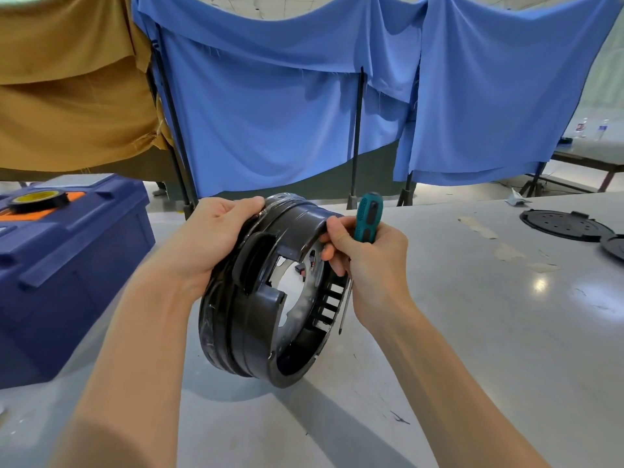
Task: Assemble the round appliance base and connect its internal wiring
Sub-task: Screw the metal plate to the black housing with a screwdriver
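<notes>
The round black appliance base (pixel 250 336) stands tilted on its edge on the grey table (pixel 472 349), its open inside facing right. My left hand (pixel 209 241) grips its upper left rim. My right hand (pixel 364 261) holds a teal-and-black screwdriver (pixel 368 217), handle up and shaft pointing down beside the slotted wall, while its fingers also pinch the base's upper right edge. Small red and black parts show inside the ring; no wiring is clear.
A dark blue toolbox (pixel 67 265) with a tape roll (pixel 37 199) on top sits at the left. Two black round covers (pixel 562 226) lie at the far right of the table. Blue and tan cloths hang on a frame behind.
</notes>
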`<state>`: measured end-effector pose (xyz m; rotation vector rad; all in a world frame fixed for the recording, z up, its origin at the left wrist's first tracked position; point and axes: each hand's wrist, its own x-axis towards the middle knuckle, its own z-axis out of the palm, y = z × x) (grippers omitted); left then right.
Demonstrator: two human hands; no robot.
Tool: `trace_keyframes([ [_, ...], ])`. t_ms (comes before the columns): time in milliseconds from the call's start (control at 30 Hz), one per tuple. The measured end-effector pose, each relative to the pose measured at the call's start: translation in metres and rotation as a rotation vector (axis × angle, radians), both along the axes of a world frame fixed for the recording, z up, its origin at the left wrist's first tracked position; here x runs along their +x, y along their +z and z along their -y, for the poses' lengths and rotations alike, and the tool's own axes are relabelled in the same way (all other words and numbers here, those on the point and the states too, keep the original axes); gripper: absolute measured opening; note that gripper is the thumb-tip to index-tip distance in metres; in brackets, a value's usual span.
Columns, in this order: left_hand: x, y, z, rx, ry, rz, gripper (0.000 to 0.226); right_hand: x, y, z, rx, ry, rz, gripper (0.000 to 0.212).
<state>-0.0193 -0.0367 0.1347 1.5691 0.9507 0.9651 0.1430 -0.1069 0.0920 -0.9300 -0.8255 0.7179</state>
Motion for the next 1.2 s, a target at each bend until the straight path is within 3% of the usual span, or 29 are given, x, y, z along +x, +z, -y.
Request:
trace_keyframes([
  [233,0.004,0.0,0.004,0.041,-0.047,-0.023,0.044,0.014,-0.005,0.001,-0.231,0.313,-0.253,0.033],
  [367,0.011,0.003,0.019,0.101,-0.167,-0.032,0.027,0.015,-0.007,0.005,-0.142,0.442,-0.441,0.021],
  [533,0.021,0.007,0.035,0.239,-0.142,-0.038,0.006,0.014,-0.006,0.015,-0.04,0.525,-0.846,0.011],
  [667,0.027,0.012,0.046,0.368,-0.1,-0.098,0.005,0.016,-0.004,0.025,-0.097,0.494,-1.045,0.009],
  [800,0.037,0.007,0.05,0.63,0.054,-0.474,0.022,0.016,-0.008,0.029,-0.242,0.333,-1.003,0.019],
  [967,0.055,-0.016,0.064,0.72,0.129,-0.925,0.025,0.014,-0.031,0.028,-0.392,0.241,-0.919,0.027],
  [1200,0.064,-0.057,0.077,0.736,0.047,-1.132,0.04,0.028,-0.069,0.035,-0.687,0.294,-0.815,0.027],
])
